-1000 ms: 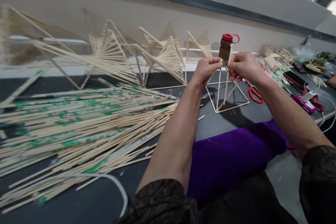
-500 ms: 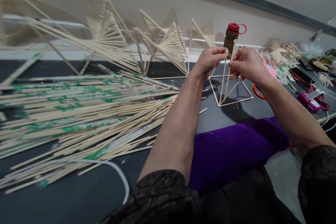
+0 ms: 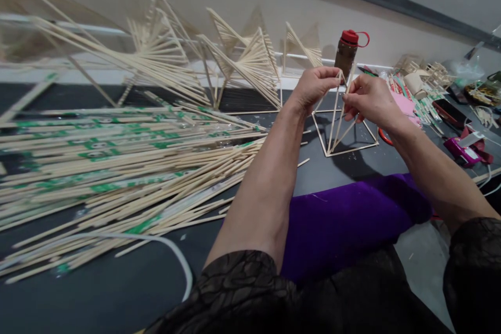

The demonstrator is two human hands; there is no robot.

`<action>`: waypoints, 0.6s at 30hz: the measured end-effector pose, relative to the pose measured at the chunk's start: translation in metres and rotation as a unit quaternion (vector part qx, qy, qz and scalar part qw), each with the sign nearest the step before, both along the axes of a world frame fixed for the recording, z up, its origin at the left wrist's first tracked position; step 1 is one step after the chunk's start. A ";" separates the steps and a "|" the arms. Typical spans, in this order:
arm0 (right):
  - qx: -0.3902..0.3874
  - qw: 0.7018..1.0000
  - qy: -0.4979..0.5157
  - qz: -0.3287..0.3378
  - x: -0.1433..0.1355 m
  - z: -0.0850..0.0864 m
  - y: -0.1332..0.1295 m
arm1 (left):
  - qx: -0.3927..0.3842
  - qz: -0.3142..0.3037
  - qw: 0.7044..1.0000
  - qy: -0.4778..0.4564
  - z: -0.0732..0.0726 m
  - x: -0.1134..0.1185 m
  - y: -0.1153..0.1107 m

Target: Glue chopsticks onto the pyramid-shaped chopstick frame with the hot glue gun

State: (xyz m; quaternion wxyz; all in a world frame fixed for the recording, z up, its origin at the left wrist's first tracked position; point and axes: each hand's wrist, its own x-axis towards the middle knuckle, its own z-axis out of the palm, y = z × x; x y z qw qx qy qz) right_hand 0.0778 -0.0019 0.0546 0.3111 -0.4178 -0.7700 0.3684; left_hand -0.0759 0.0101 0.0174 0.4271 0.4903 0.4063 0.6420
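Observation:
On the dark table stands a small frame of thin wooden sticks (image 3: 352, 152), with a four-sided base and sticks rising from its near corner. My left hand (image 3: 316, 86) is closed at the top of this frame, thumb and fingers pinching the stick ends there. Beside it my right hand (image 3: 370, 96) pinches a loose-looking wooden stick (image 3: 340, 115) that slants up from the near corner, its upper end above my fingers. Whether the stick's lower end is fixed, I cannot tell. My fingertips partly hide the frame's top.
Many chopsticks (image 3: 156, 180), some in green-printed wrappers, cover the left side. Twisted stick models (image 3: 250, 65) line the wall. A red-capped bottle (image 3: 346, 52) stands behind my hands. At right lie a phone (image 3: 450, 114) and a purple device (image 3: 464, 154). Purple cloth (image 3: 344, 219) is across my lap.
The camera view has shifted slightly. Both hands keep their pinches at the top of the frame, and the stick in my right hand leans a little more to the right.

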 end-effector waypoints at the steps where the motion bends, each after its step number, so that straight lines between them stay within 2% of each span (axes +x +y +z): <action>1: 0.000 1.000 -0.003 0.000 0.000 0.000 0.000 | 0.002 0.000 1.000 0.003 0.000 0.000 0.001; 8: 0.002 1.000 -0.006 0.001 -0.001 -0.003 0.005 | 0.010 0.030 0.999 0.025 -0.002 0.000 0.004; 12: 0.000 1.000 0.005 0.015 -0.001 -0.005 0.007 | 0.015 0.022 0.999 0.028 -0.003 0.000 0.004; 18: -0.004 1.000 -0.003 -0.006 -0.002 -0.005 0.006 | 0.012 0.012 1.000 0.019 -0.002 0.000 0.002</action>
